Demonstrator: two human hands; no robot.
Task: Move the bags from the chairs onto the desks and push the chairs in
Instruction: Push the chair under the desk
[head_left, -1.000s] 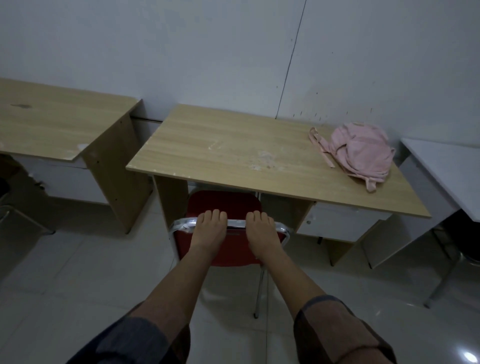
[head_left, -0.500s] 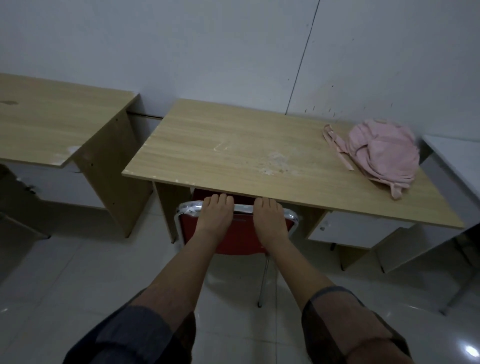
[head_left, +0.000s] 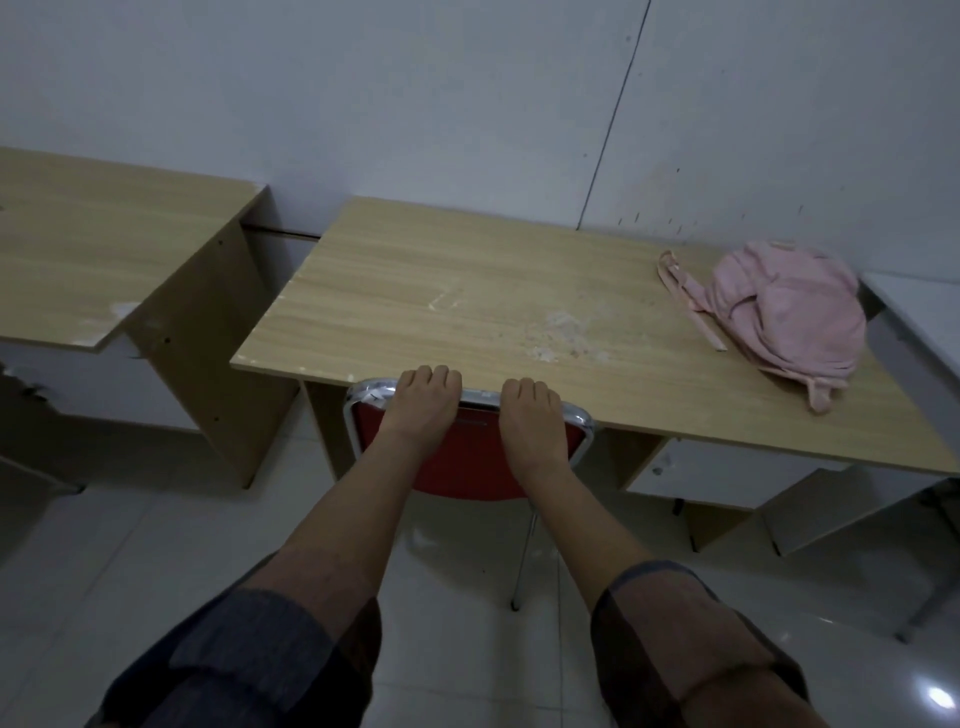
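While both hands, left (head_left: 422, 410) and right (head_left: 532, 423), are gripping its chrome top rail, the red chair (head_left: 465, 460) is sliding farther under the table (head_left: 467, 291) | pink bag (head_left: 784, 317) lying at 2 o'clock | push nearly finishing.

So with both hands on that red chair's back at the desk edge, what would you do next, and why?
Probably let go and step back. The red chair looks tucked in, its chrome top rail right at the desk edge under the left hand and right hand, and the pink bag already lies on the desktop.
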